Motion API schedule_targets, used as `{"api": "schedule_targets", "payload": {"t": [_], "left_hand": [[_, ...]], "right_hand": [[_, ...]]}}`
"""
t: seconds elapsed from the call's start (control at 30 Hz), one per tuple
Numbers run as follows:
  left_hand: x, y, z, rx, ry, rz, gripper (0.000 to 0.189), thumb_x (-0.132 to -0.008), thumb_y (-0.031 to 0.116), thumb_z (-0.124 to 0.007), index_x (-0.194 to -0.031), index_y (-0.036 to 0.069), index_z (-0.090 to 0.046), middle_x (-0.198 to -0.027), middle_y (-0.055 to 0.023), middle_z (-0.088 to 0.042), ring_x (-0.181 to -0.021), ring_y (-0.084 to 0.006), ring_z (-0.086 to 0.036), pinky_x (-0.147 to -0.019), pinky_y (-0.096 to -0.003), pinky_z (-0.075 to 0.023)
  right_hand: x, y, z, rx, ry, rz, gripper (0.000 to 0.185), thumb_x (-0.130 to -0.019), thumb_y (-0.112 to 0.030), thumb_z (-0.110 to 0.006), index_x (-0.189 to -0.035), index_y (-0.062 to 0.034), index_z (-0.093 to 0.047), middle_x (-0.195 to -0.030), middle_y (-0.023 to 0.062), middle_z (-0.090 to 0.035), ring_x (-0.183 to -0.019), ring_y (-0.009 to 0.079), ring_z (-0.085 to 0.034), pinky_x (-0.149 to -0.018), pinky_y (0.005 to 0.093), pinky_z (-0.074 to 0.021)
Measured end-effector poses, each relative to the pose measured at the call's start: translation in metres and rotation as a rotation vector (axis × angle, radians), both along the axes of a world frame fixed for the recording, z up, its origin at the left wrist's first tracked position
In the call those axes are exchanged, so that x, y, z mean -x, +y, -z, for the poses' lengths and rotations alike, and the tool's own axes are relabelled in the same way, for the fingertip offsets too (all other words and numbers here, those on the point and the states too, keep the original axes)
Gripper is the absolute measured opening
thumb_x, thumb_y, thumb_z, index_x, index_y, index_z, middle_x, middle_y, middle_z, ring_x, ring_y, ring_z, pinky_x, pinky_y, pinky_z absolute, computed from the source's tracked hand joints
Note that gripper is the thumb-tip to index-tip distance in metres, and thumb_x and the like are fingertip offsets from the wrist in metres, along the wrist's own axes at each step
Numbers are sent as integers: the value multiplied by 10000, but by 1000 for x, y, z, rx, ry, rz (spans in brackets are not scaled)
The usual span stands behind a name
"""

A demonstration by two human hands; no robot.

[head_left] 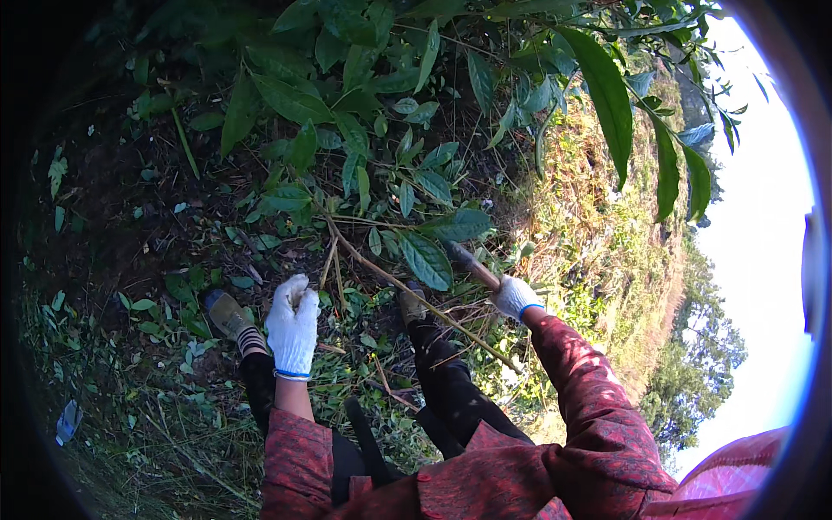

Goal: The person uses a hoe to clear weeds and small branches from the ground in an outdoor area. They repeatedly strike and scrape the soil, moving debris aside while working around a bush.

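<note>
My left hand (292, 328), in a white knit work glove with a blue-trimmed cuff, is loosely curled above the ground. A small gap shows between thumb and fingers, with nothing visible in it. My right hand (517, 298), gloved the same way, grips the wooden handle (482, 273) of a hand tool. A dark socket (458, 252) tops the handle; leaves hide the tool's head. Between my hands, a thin branching woody stem (374, 263) slants across the view. Broad toothed green leaves (426, 260) hang in front of the tool.
A leafy shrub (351, 91) crowds the top of the view. My shoes (227, 315) stand among cut stalks and leaf litter (364, 364). A dark strap or bar (364, 435) lies by my legs. Clear plastic litter (69, 421) is at far left. A sunlit grassy slope (598, 260) rises on the right.
</note>
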State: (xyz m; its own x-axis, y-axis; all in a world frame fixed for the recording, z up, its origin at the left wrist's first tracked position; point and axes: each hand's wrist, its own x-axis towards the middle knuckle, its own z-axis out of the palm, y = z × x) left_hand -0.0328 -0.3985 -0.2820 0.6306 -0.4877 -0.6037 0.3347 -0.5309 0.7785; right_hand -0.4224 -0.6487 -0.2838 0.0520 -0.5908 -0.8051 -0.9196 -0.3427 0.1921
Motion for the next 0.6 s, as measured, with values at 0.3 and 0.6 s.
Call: {"api": "schedule_targets", "payload": {"t": [0.3, 0.6], "left_hand": [[4, 4, 15, -103, 18, 73, 285, -929, 120, -688, -1194, 25, -639, -1006, -72, -719, -881, -151, -690, -800, -315, -554], [4, -17, -2, 4, -260, 203, 258, -914, 139, -696, -1151, 50, -648, -1015, -108, -740, -900, -219, -732, -810, -333, -575]], "right_hand": [[170, -50, -109, -88, 493, 15, 311, -851, -249, -643, -1078, -51, -718, -913, 216, -705, -825, 336, -694, -746, 429, -555], [192, -25, -183, -125, 614, 283, 280, -817, -204, -732, -1033, -31, -689, -780, 134, -677, -644, 214, -647, -590, 358, -529]]}}
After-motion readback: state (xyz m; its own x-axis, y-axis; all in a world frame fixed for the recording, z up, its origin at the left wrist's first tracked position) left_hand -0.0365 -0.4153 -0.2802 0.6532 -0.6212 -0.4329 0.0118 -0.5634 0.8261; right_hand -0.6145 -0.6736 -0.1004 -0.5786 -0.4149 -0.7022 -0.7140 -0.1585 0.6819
